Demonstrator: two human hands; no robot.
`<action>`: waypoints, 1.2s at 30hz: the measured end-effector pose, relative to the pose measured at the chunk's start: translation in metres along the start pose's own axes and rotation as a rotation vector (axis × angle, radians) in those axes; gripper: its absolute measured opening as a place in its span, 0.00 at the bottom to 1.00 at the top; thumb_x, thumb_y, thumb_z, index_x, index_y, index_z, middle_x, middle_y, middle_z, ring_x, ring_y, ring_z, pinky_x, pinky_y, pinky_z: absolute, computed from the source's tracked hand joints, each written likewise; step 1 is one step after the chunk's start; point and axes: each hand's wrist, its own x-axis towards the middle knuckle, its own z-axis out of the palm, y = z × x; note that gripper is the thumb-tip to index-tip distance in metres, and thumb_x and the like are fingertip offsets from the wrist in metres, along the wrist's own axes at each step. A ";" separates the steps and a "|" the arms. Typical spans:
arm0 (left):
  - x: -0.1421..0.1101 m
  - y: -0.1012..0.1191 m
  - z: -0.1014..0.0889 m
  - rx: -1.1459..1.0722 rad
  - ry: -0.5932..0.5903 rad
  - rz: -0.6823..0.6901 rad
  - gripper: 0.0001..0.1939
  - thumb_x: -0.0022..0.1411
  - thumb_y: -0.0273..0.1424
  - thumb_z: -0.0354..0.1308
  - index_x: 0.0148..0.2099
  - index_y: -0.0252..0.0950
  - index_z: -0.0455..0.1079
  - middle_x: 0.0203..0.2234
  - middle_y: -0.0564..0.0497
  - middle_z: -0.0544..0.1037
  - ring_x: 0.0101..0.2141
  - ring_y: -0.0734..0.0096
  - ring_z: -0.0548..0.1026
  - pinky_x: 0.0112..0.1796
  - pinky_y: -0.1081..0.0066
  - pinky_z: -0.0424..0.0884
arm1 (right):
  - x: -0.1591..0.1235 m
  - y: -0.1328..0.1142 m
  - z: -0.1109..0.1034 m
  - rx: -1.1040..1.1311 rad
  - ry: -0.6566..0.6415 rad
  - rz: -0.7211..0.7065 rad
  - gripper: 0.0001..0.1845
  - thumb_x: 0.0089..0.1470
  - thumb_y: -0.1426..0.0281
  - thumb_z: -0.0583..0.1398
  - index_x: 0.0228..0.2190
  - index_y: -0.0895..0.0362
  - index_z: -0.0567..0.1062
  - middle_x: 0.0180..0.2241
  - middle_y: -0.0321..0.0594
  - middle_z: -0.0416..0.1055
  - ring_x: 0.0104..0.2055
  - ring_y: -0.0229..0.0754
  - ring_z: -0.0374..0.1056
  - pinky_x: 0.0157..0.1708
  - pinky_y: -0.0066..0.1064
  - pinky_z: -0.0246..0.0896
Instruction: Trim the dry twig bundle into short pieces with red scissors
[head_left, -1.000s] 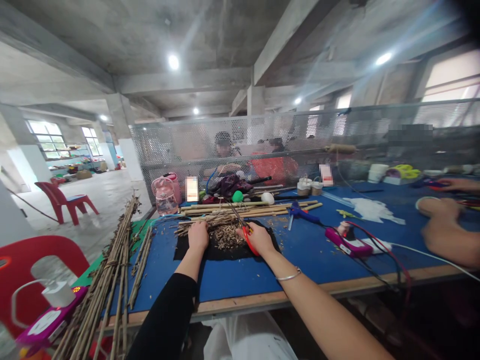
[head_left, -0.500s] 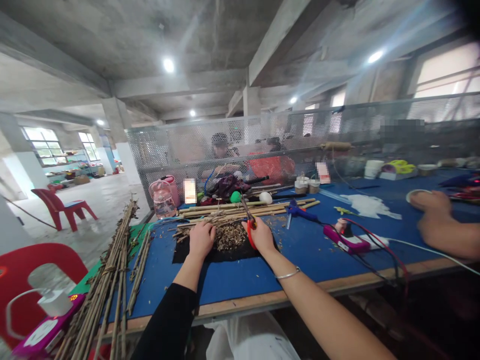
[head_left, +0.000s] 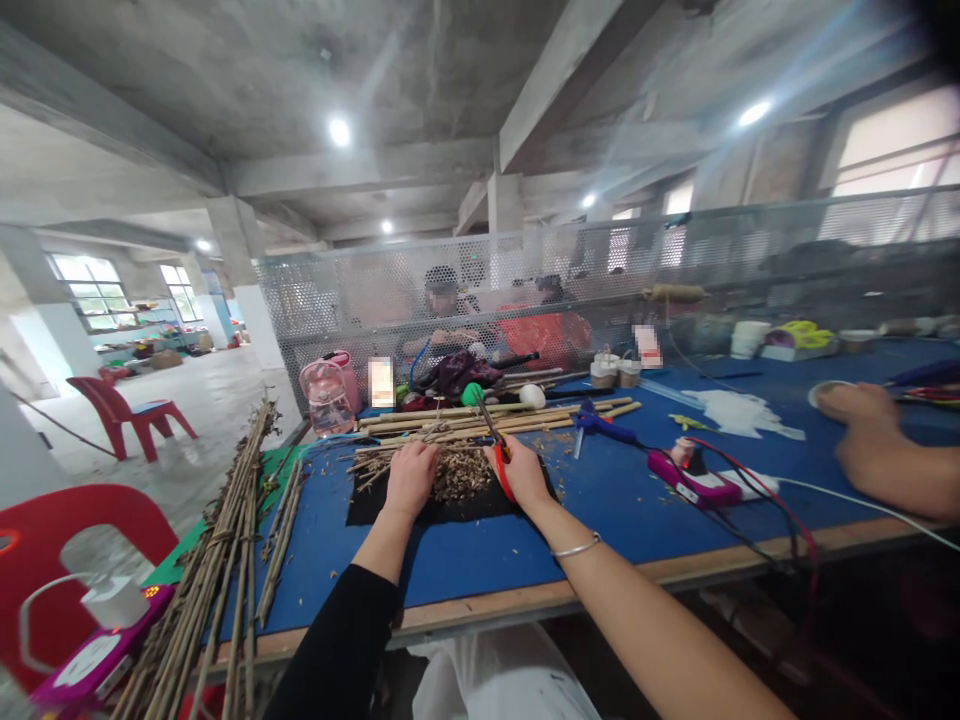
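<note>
My right hand (head_left: 523,470) is closed round the red handles of a pair of scissors (head_left: 504,478), their blades tilted up and to the left. Beside it, my left hand (head_left: 411,478) is curled over thin dry sticks (head_left: 370,472) that poke out on its left side; its fingertips are partly hidden. Between the hands lies a heap of small chopped brown stick pieces (head_left: 463,476). Under the heap and sticks spreads a black cloth (head_left: 465,510) on the blue tabletop (head_left: 450,565).
Long bamboo-like poles (head_left: 555,422) lie behind the cloth. A bundle of dry stalks (head_left: 217,540) leans at the left edge. To the right are a blue glue gun (head_left: 604,425), a purple power strip (head_left: 694,482) with cables, and another person's hand (head_left: 859,405). A mesh partition (head_left: 360,300) stands behind.
My left hand has shifted slightly to the right, toward the scissors. My right hand has stayed nearly in place, still holding the scissors.
</note>
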 end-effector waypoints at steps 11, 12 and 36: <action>0.009 0.014 0.003 -0.441 0.313 -0.298 0.17 0.61 0.31 0.43 0.46 0.35 0.69 0.36 0.44 0.73 0.40 0.66 0.69 0.44 0.66 0.63 | -0.008 -0.013 0.004 -0.003 -0.069 -0.183 0.16 0.49 0.61 0.53 0.19 0.58 0.69 0.17 0.37 0.67 0.19 0.34 0.57 0.21 0.23 0.49; 0.012 0.017 0.002 -0.538 0.335 -0.331 0.16 0.61 0.30 0.43 0.46 0.34 0.69 0.37 0.44 0.73 0.41 0.66 0.69 0.45 0.65 0.63 | -0.009 -0.014 0.005 0.025 -0.095 -0.193 0.15 0.49 0.61 0.53 0.19 0.58 0.69 0.17 0.37 0.67 0.20 0.34 0.58 0.21 0.23 0.50; 0.011 -0.002 0.005 -0.493 0.125 -0.199 0.10 0.58 0.28 0.49 0.36 0.35 0.72 0.33 0.47 0.75 0.38 0.68 0.70 0.42 0.67 0.65 | 0.001 -0.009 0.004 0.470 -0.033 0.143 0.17 0.42 0.56 0.58 0.19 0.58 0.67 0.14 0.33 0.62 0.18 0.33 0.56 0.19 0.24 0.52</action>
